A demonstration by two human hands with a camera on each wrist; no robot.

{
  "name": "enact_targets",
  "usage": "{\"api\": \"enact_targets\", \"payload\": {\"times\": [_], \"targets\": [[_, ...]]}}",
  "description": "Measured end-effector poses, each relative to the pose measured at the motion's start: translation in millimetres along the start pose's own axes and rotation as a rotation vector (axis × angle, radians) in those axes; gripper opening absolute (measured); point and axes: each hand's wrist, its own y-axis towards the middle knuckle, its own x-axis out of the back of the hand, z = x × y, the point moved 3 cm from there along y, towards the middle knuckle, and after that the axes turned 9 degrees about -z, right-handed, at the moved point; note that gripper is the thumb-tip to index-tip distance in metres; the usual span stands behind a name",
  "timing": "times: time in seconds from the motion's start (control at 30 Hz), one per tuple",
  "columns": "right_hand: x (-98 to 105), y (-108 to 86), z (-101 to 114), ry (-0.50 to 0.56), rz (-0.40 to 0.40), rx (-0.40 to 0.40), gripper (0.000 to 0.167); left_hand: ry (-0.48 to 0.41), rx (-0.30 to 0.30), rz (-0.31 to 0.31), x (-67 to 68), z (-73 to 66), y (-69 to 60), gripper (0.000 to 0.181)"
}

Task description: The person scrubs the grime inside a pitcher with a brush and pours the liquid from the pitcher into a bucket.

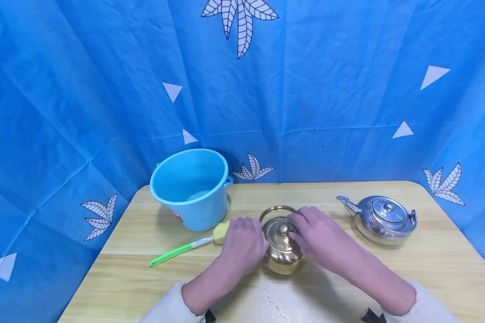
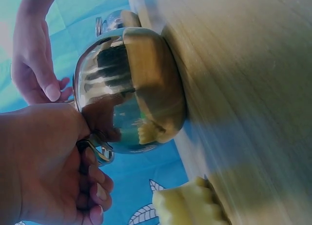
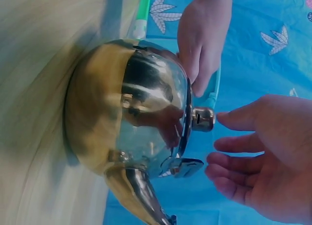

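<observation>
A shiny gold teapot (image 1: 280, 255) stands upright on the table, its lid knob (image 1: 283, 228) on top and its ring-shaped handle rising at the back. My left hand (image 1: 242, 246) is at its left side; the left wrist view shows the fingers (image 2: 97, 188) curled round a metal loop on the teapot (image 2: 131, 88). Over the right side is my right hand (image 1: 327, 240). In the right wrist view its thumb (image 3: 239, 116) is at the knob (image 3: 202, 118), with the other fingers loosely bent and holding nothing. The spout (image 3: 136, 193) shows there too.
A light-blue bucket (image 1: 210, 206) stands at the back left. In front of it lies a green-handled brush (image 1: 171, 255) with a yellow sponge head (image 1: 220, 231). A silver teapot (image 1: 384, 220) is at the right. Wet drops mark the table (image 1: 275, 300) at the front. Blue curtain hangs behind.
</observation>
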Motion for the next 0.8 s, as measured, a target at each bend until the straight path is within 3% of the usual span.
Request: {"api": "enact_targets", "payload": {"times": [0.37, 0.8], "targets": [[-11.9, 4.3, 4.8, 0.057, -0.024, 0.024, 0.038, 0.024, -0.022, -0.018, -0.7, 0.1, -0.2, 0.036], [-17.4, 5.7, 8.7, 0.034, -0.001, 0.039, 0.036, 0.040, -0.023, -0.059, 2.9, 0.5, -0.2, 0.036]]}}
